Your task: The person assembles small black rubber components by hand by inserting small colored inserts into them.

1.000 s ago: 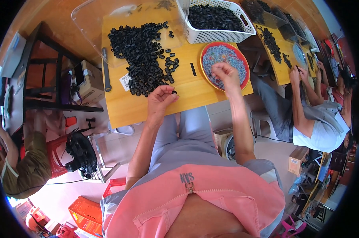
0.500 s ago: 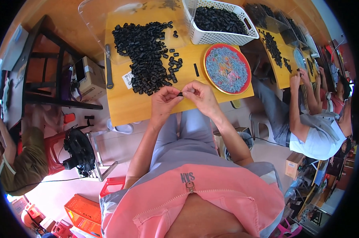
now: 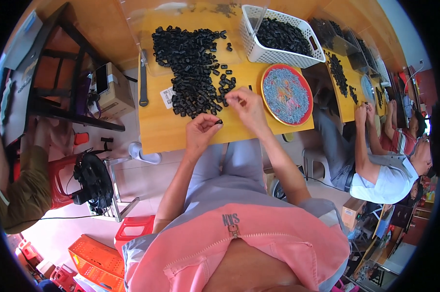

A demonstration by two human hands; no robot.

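My left hand (image 3: 200, 135) is closed at the table's near edge, pinching a small black plastic part (image 3: 219, 122) between thumb and fingertips. To its right and a little farther off, my right hand (image 3: 247, 108) is bent into a pinch beside the loose right edge of the pile. Whatever its fingertips hold, if anything, is too small to make out. The pile of black plastic parts (image 3: 193, 73) spreads over the yellow table (image 3: 161, 134). Right of my right hand stands a red and yellow plate (image 3: 305, 118) heaped with tiny bluish-grey pieces. A short black strip (image 3: 250, 88) shows partly behind that hand.
A white perforated basket (image 3: 283, 58) full of black parts stands at the back right. A dark long-handled tool (image 3: 143, 80) and a printed label (image 3: 167, 97) lie left of the pile. A co-worker (image 3: 383, 177) sits at another table on the right.
My right hand has parted from the left and moved out to the pile's right edge. The left still pinches the black part. The whole view has shifted slightly.
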